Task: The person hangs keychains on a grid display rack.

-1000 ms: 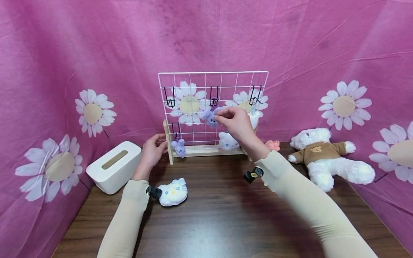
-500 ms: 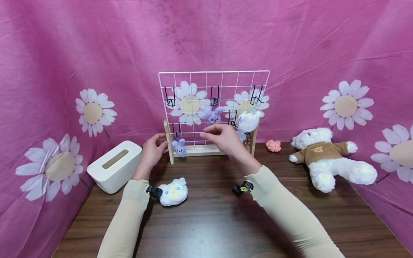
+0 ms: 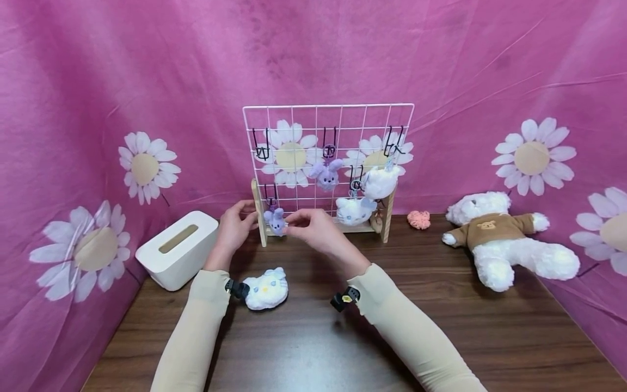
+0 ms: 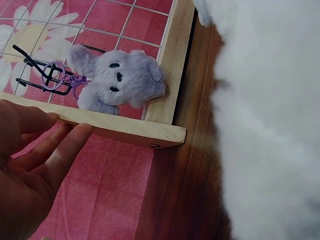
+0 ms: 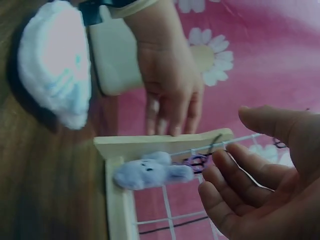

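Note:
My left hand (image 3: 236, 227) holds the wooden side post (image 4: 125, 127) of a white wire grid rack (image 3: 317, 109) between thumb and fingertips. My right hand (image 3: 317, 231) is in front of the rack's lower left, beside a small purple plush rabbit keychain (image 3: 275, 222). In the right wrist view, the right fingers (image 5: 225, 202) are loosely bent with nothing between them, apart from the rabbit. That rabbit hangs by a purple ring from a black hook (image 4: 47, 75). Another purple rabbit (image 3: 327, 175) hangs higher in the middle. Two white plush cat heads, the upper one (image 3: 381, 182) and the lower one (image 3: 355, 211), hang at the right.
A white plush cat head (image 3: 266, 288) lies on the brown table (image 3: 294, 348). A white tissue box (image 3: 178, 247) stands left, a coral-coloured bumpy object (image 3: 418, 219) and a plush bear (image 3: 504, 234) lie right. A black hook (image 3: 262, 149) at upper left bears nothing.
My right hand has left the middle rabbit and moved down and left to the lower left rabbit. The middle rabbit now hangs free. My left hand stays at the post.

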Motion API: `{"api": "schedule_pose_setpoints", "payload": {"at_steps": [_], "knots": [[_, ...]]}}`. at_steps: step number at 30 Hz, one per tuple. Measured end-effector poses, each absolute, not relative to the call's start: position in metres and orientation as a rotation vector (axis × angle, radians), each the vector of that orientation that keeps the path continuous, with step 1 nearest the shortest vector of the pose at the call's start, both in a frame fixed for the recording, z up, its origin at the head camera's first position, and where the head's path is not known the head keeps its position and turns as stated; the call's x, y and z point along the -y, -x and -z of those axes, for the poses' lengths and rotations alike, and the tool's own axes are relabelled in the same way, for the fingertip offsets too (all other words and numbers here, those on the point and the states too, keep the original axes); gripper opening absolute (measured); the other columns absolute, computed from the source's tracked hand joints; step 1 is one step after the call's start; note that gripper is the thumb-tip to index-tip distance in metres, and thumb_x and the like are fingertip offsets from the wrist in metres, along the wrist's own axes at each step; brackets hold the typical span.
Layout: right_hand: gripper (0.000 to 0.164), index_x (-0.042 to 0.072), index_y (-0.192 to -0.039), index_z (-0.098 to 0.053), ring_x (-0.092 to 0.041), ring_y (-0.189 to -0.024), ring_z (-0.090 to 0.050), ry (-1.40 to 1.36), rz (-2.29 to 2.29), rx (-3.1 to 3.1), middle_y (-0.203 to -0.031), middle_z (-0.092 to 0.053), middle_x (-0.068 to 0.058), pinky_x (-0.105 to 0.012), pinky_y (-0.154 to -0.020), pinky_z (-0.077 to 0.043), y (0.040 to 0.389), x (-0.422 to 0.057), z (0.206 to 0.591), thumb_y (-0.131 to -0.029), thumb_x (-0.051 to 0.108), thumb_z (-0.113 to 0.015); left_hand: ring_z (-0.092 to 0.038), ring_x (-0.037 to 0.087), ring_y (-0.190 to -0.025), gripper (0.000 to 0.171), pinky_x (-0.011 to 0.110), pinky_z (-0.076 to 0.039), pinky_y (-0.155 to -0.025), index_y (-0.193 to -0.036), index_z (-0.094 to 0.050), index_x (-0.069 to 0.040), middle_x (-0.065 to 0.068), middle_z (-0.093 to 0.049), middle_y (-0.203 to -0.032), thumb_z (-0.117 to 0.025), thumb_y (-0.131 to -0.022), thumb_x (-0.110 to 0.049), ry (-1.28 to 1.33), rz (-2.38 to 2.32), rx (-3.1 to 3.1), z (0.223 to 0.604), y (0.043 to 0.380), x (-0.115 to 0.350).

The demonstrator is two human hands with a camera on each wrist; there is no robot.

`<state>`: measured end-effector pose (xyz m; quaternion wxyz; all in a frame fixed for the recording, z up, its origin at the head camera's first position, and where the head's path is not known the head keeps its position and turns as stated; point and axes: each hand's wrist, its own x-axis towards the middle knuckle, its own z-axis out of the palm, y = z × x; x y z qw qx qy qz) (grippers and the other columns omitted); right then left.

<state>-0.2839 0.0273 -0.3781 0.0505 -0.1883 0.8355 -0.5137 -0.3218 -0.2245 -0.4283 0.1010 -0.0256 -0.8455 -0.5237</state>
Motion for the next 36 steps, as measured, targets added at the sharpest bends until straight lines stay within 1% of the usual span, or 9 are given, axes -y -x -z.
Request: {"api": "schedule_pose_setpoints", "payload": {"at_steps": [3,9,13,15,18,21,26,31,36], "knots": [[0.03,0.004,-0.124,-0.083,-0.013,-0.097,-0.07,0.612,1.514,-2.507,-0.112,-0.083,-0.009,-0.021,-0.084,-0.061,0.285,-0.021,0.388,-0.099,0.021,-0.087,-0.077,0.043,-0.118,0.037,0.03,-0.075,-0.088,-0.149,-0.065,0.003,0.029,-0.073,-0.136,-0.065,-0.113,-0.007,0.073,1.561,2.488,0.427,0.321,0.223],[0.027,0.008,-0.119,-0.084,-0.013,-0.098,-0.068,0.628,1.372,-2.509,-0.112,-0.083,-0.005,-0.024,-0.085,-0.061,0.286,-0.007,0.404,-0.097,0.025,-0.088,-0.077,0.042,-0.119,0.037,0.032,-0.075,-0.09,-0.149,-0.066,0.002,0.029,-0.073,-0.136,-0.065,-0.113,-0.007,0.073,1.558,2.488,0.425,0.321,0.223],[0.029,0.006,-0.118,-0.084,-0.015,-0.099,-0.066,0.635,1.276,-2.522,-0.113,-0.082,-0.006,-0.027,-0.087,-0.06,0.286,0.002,0.415,-0.097,0.025,-0.088,-0.077,0.042,-0.119,0.037,0.033,-0.075,-0.09,-0.148,-0.066,0.002,0.029,-0.074,-0.136,-0.065,-0.113,-0.007,0.076,1.553,2.49,0.425,0.321,0.224],[0.028,0.006,-0.117,-0.084,-0.014,-0.099,-0.065,0.633,1.237,-2.526,-0.113,-0.082,-0.006,-0.027,-0.087,-0.059,0.285,0.006,0.419,-0.097,0.025,-0.087,-0.077,0.042,-0.118,0.036,0.033,-0.075,-0.09,-0.148,-0.066,0.002,0.028,-0.074,-0.136,-0.065,-0.113,-0.008,0.075,1.545,2.492,0.425,0.321,0.224],[0.023,0.008,-0.113,-0.085,-0.012,-0.096,-0.064,0.627,1.187,-2.541,-0.111,-0.082,-0.004,-0.025,-0.085,-0.058,0.284,0.012,0.426,-0.097,0.025,-0.087,-0.078,0.041,-0.118,0.036,0.033,-0.076,-0.09,-0.148,-0.066,0.001,0.028,-0.074,-0.135,-0.065,-0.113,-0.008,0.075,1.536,2.495,0.426,0.321,0.224],[0.017,0.012,-0.107,-0.086,-0.01,-0.09,-0.063,0.619,1.148,-2.551,-0.105,-0.082,-0.001,-0.022,-0.079,-0.056,0.284,0.017,0.431,-0.097,0.026,-0.088,-0.078,0.041,-0.117,0.036,0.031,-0.075,-0.089,-0.148,-0.066,0.002,0.028,-0.074,-0.135,-0.065,-0.113,-0.008,0.08,1.541,2.492,0.427,0.321,0.224],[0.011,0.012,-0.102,-0.087,-0.008,-0.083,-0.063,0.617,1.079,-2.538,-0.098,-0.081,0.0,-0.018,-0.071,-0.053,0.283,0.023,0.437,-0.099,0.023,-0.085,-0.078,0.041,-0.117,0.037,0.024,-0.074,-0.085,-0.148,-0.066,0.003,0.028,-0.075,-0.135,-0.066,-0.112,-0.007,0.084,1.55,2.487,0.426,0.321,0.224],[0.01,0.013,-0.099,-0.088,-0.007,-0.085,-0.062,0.61,1.017,-2.499,-0.096,-0.081,0.002,-0.017,-0.073,-0.051,0.284,0.028,0.443,-0.102,0.02,-0.082,-0.077,0.04,-0.117,0.037,0.02,-0.073,-0.083,-0.148,-0.066,0.003,0.029,-0.074,-0.135,-0.066,-0.112,-0.007,0.083,1.56,2.485,0.426,0.321,0.224],[0.01,0.014,-0.096,-0.089,-0.006,-0.086,-0.061,0.638,0.991,-2.481,-0.093,-0.082,0.004,-0.016,-0.076,-0.05,0.288,0.029,0.449,-0.101,0.017,-0.081,-0.077,0.04,-0.117,0.037,0.019,-0.073,-0.082,-0.148,-0.066,0.002,0.028,-0.075,-0.135,-0.066,-0.112,-0.007,0.08,1.562,2.483,0.426,0.321,0.225]]}}
